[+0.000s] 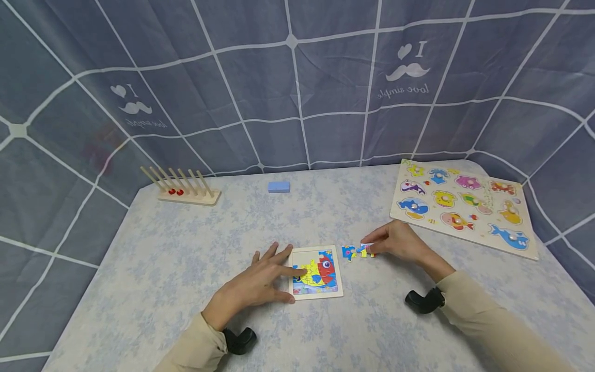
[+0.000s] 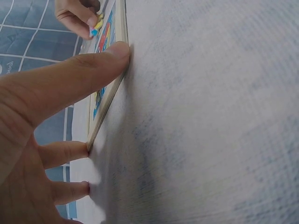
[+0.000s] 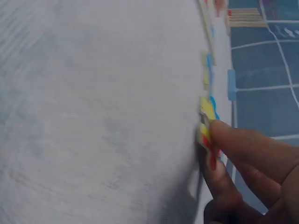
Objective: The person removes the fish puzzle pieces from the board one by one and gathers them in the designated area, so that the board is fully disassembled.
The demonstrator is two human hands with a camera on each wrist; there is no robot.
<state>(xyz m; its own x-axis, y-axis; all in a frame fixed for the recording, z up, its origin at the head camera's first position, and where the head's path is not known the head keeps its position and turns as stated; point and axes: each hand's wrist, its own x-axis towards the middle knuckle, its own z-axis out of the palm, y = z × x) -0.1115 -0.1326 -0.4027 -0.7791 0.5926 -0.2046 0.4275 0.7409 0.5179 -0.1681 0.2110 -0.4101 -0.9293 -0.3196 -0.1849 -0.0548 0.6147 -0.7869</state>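
Note:
A small square jigsaw tray with a wooden rim lies on the table, its coloured fish picture partly filled in. My left hand spreads over its left side, the thumb at the lower-left corner and one finger reaching over the picture. In the left wrist view the thumb lies across the rim. Right of the tray, my right hand pinches a jigsaw piece with yellow and red on it, low over the table. Beside that piece lies a blue and yellow piece. The tray's upper-left part shows bare wood.
At the back right lies a large wooden knob puzzle board with sea animals. A wooden peg rack with red beads stands at the back left. A blue block sits near the back edge, before a grey-blue curtain.

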